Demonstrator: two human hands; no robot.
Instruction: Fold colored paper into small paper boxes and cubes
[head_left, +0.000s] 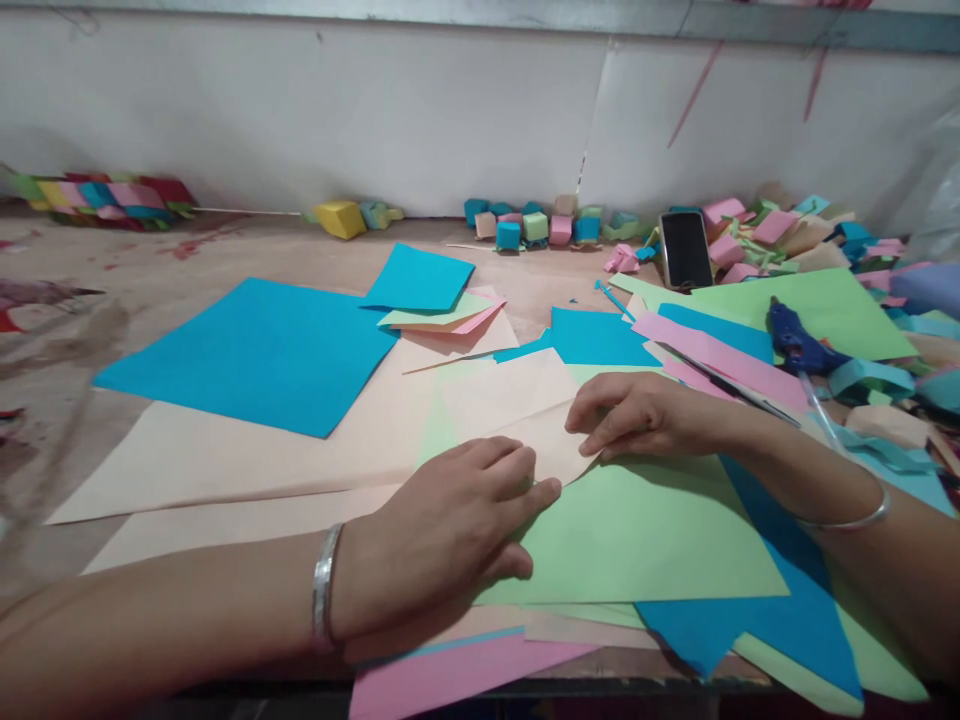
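A cream paper sheet (556, 437) with a fold across it lies over a light green sheet (645, 530). My right hand (637, 412) pinches the right end of the cream paper between thumb and fingers. At the paper's left end, my left hand (457, 515) holds it down with bent fingers, thumb apart below; its fingertips partly hide that edge. Larger cream sheets (247, 450) extend to the left, with a blue sheet (262, 350) on top. Small blue, green and pink squares (424, 278) are stacked beyond my hands.
A blue glue gun (799, 340), a phone (685, 250) and many folded paper pieces (772, 225) crowd the right side. Small paper cubes (534, 228) line the wall. A pink sheet (465, 675) overhangs the table's front edge. Pink strips (720, 350) lie beyond my right wrist.
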